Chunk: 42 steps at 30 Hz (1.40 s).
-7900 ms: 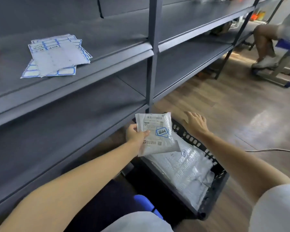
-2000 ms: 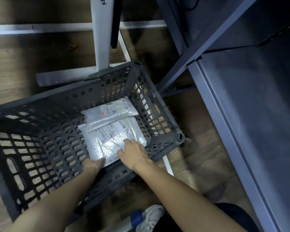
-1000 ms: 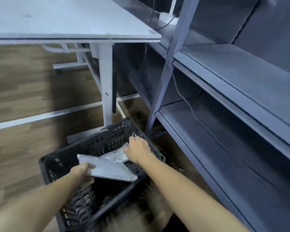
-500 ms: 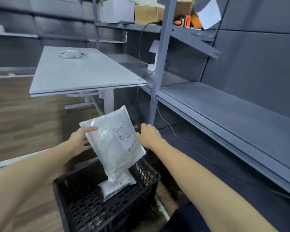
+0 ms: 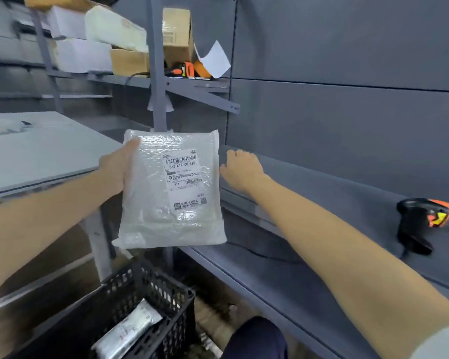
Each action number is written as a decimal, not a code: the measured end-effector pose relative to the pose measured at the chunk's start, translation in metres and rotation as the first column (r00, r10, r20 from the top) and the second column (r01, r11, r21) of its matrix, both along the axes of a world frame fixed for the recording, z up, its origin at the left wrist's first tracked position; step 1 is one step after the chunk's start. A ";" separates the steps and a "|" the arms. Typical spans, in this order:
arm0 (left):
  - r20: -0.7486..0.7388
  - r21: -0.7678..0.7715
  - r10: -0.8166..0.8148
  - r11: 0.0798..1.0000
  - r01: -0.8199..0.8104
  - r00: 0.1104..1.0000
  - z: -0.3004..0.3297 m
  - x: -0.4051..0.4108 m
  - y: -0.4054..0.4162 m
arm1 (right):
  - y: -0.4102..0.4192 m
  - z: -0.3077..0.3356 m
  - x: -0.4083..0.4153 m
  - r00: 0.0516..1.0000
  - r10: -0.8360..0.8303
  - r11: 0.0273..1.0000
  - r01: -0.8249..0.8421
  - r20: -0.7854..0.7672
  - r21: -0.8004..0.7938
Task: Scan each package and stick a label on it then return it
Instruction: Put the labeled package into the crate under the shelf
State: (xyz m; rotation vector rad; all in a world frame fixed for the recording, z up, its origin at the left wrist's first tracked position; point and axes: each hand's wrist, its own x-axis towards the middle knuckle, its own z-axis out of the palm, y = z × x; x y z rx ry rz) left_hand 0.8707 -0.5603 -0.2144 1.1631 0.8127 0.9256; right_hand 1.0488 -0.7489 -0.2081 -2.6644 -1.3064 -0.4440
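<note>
Left hand (image 5: 117,168) gripping package (image 5: 170,190) edge — right hand (image 5: 240,168) free, fingers loosely curled, arm extended.

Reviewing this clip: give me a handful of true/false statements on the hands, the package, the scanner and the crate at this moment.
1. The left hand holds the package by its left edge. True.
2. The right hand grips the scanner. False: it holds nothing; the scanner lies apart on the shelf.
3. The package's printed label faces the camera. True.
4. The crate holds nothing. False: another package lies inside.
</note>
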 end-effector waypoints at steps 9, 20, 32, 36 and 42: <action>-0.105 0.024 -0.103 0.994 0.106 0.989 0.030 0.143 -0.079 | -0.134 0.022 0.086 0.917 -0.400 0.917 0.400 0.012 0.003; -0.041 0.003 -0.383 0.923 0.384 0.923 0.032 0.255 -0.166 | -0.264 0.014 0.118 0.725 -0.688 0.725 0.688 0.001 -0.012; -0.040 0.188 -0.559 0.810 0.556 0.828 0.027 0.295 -0.200 | -0.287 -0.005 0.136 0.667 -0.742 0.669 0.743 -0.060 -0.004; -0.079 0.304 -0.547 0.783 0.543 0.833 0.010 0.299 -0.195 | -0.286 -0.013 0.144 0.674 -0.735 0.675 0.738 -0.074 0.009; -0.170 0.365 -0.424 0.812 0.456 0.890 -0.023 0.306 -0.198 | -0.281 -0.025 0.153 0.580 -0.785 0.581 0.811 -0.217 0.066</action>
